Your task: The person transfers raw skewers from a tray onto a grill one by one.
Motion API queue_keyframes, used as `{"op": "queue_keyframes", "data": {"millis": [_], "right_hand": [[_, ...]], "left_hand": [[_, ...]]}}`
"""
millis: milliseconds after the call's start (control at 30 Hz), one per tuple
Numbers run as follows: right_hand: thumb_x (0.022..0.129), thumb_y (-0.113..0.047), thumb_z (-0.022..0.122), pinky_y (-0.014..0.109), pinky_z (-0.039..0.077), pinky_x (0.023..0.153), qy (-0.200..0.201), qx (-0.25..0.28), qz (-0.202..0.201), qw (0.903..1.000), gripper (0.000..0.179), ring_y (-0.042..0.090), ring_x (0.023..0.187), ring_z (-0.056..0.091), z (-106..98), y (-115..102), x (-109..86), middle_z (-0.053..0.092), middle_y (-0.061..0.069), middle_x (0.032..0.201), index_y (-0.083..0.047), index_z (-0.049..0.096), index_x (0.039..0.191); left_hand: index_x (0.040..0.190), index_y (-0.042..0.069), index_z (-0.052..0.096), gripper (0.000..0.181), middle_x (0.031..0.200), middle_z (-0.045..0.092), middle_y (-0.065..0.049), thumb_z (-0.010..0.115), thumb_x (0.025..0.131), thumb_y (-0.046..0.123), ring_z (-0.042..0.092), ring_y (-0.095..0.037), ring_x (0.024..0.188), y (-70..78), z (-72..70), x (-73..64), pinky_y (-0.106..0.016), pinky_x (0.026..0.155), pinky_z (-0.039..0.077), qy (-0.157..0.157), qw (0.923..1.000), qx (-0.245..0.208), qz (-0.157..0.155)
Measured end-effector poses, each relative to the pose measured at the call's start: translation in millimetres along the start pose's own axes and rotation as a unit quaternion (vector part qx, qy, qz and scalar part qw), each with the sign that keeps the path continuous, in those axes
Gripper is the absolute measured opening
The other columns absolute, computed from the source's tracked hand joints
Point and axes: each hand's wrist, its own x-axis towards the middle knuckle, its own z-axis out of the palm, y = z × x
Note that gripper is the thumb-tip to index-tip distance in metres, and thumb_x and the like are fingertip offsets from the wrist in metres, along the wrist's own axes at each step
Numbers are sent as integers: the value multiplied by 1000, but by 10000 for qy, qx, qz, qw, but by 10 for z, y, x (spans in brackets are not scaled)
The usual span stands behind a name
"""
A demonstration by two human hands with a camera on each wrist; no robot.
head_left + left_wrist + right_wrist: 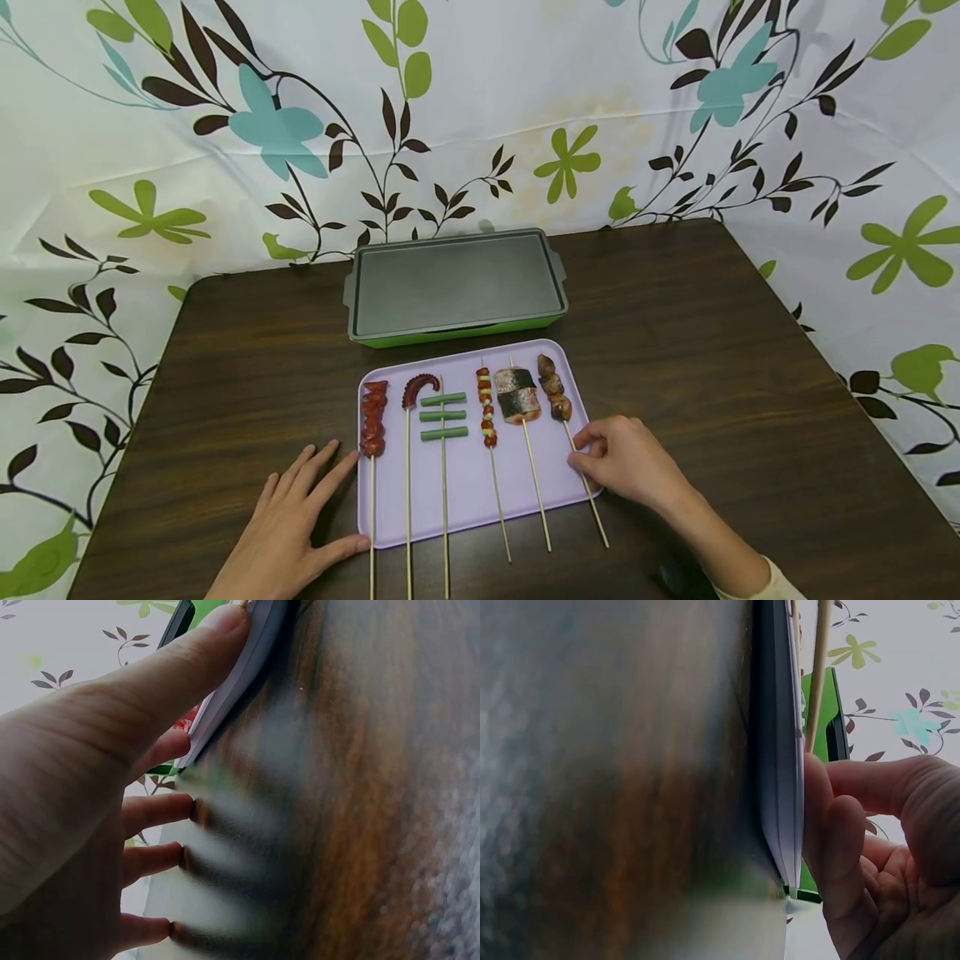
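A pale purple tray (468,500) carries several food skewers, their sticks pointing toward me. My right hand (626,462) is at the tray's right edge and pinches the stick of the rightmost skewer (552,387), which bears browned chunks. In the right wrist view, this wooden stick (819,682) runs down to the thumb and fingertips. My left hand (288,521) lies with spread fingers at the tray's left side, thumb and forefinger at its rim. Nearest to it is a skewer of red glossy pieces (373,417). Fingertips (180,806) of the left hand touch the dark table.
Between the outer skewers lie a curled tentacle (418,387), green stalks (443,415), small red-and-green pieces (487,408) and a dark-banded fish-like piece (517,393). Behind the tray stands a green griddle with a grey plate (457,283). A patterned curtain (480,100) hangs behind the wooden table (675,333).
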Motion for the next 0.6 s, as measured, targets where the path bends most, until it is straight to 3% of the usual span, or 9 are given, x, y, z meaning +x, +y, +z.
{"op": "queue_keyframes", "data": {"millis": [433, 600], "right_hand": [[83, -14, 77, 24, 42, 43, -140, 491, -209, 9985, 10, 6, 46, 55, -70, -16, -70, 59, -12, 57, -7, 70, 86], [83, -14, 77, 24, 42, 44, -38, 443, -320, 9985, 9, 4, 47, 56, -139, -66, -106, 60, -13, 59, -8, 71, 86]], "left_hand": [[152, 32, 38, 92, 151, 37, -10, 65, 75, 73, 29, -44, 138, -3, 10, 3, -74, 93, 26, -31, 10000, -5, -30], [152, 31, 38, 92, 152, 37, -9, 65, 75, 73, 28, -43, 139, -1, 1, 3, -75, 94, 25, -78, 9999, -1, -69]]}}
